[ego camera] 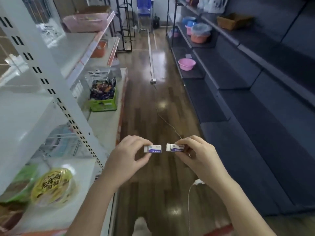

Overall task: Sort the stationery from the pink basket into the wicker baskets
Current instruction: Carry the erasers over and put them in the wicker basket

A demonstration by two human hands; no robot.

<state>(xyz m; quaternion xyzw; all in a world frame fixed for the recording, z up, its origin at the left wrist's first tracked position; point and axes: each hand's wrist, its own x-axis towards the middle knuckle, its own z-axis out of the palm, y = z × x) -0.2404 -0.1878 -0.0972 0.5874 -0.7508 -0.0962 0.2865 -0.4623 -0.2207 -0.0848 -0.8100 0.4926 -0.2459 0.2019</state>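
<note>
Item: two boxed erasers, held side by side and just apart over the wooden floor [153,120] of a shop aisle; left hand [131,154] pinches the left eraser [152,148], right hand [196,152] pinches the right eraser [175,148], each between thumb and fingertips. Pink basket [85,23] sits on the upper white shelf [76,43] at left. A wicker basket [230,22] stands on the dark shelving [255,92] at right, well apart from both hands.

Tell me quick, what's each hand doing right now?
Left hand: pinching an eraser between fingers and thumb.
Right hand: pinching a second eraser the same way.
</note>
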